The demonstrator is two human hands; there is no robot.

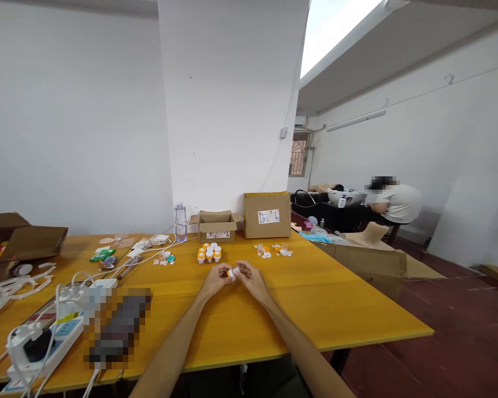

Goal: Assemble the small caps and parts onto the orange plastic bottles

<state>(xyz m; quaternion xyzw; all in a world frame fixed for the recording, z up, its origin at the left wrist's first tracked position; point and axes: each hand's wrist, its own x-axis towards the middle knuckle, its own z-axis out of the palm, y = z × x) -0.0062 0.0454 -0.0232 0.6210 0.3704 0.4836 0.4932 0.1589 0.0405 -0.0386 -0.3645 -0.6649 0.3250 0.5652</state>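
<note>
So from my end I'm apparently mid-handling a small white-and-orange container (233,273), pinching it over the table (236,326) between left hand (218,277) and right hand (250,277), forearms reaching forward, fingers curling inward, and I'm guessing the next move's needing a steady two-handed fingertip grip.

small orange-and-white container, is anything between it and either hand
Nothing visible: the left hand and right hand both have fingers on the container. The grouped containers stand beyond the hands, not between.
</note>
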